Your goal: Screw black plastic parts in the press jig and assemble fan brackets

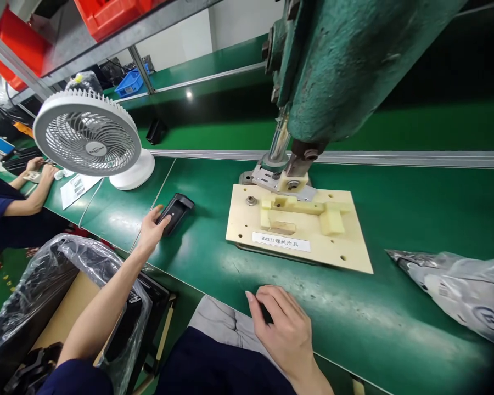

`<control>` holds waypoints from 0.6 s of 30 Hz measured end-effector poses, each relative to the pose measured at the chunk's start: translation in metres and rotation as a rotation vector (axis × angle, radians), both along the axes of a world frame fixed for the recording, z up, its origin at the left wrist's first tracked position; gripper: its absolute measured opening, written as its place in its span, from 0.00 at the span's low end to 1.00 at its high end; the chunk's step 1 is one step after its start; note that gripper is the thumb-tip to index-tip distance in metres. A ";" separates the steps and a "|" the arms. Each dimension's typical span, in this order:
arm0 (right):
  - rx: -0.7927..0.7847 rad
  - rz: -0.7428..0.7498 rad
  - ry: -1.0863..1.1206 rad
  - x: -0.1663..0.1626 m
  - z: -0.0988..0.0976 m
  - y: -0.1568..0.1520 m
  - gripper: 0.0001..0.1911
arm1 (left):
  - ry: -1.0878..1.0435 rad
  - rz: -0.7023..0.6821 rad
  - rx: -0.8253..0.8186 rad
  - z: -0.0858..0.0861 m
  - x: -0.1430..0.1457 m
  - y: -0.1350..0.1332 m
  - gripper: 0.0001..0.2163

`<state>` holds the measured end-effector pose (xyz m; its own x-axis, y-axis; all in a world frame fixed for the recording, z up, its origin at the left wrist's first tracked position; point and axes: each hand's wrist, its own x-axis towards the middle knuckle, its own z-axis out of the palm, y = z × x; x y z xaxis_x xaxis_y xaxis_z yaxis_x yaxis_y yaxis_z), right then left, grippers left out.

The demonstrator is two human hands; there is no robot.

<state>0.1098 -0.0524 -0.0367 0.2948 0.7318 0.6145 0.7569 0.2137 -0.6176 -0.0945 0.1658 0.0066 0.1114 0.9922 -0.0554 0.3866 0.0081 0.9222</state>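
Note:
My left hand [151, 229] is closed on the near end of a black plastic part [178, 213] with a raised, hooked far end. It is at the green workbench's [214, 263] left side; I cannot tell whether it touches the surface. My right hand [283, 323] hovers at or rests by the bench's front edge, fingers loosely curled, thumb apart, holding nothing. Ahead of it lies a cream fixture plate [239, 219] with yellowish blocks [331, 219] and a white label [280, 241]. A green press-like machine [337, 71] reaches down over the plate's back edge.
A white fan [132, 170] stands at the back left, beyond it a co-worker's hands [45, 171]. A plastic-lined box [72, 280] with black parts is below left. A plastic bag [469, 291] lies right. Red bins [111, 16] sit on the overhead shelf.

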 end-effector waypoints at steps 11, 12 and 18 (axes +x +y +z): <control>-0.293 0.670 1.320 -0.036 0.034 0.055 0.36 | -0.887 -0.133 -0.969 -0.001 0.003 -0.133 0.17; -0.349 0.696 1.325 -0.036 0.038 0.058 0.35 | -0.892 -0.137 -1.005 -0.002 0.003 -0.138 0.16; -0.445 0.560 1.335 -0.045 0.041 0.066 0.28 | -0.693 -0.053 -0.732 0.005 -0.009 -0.152 0.18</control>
<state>0.0653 0.0136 0.0040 0.0690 0.9838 -0.1657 -0.5074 -0.1084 -0.8549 -0.1031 0.0138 0.0121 0.3929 0.7328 -0.5555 -0.2166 0.6608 0.7186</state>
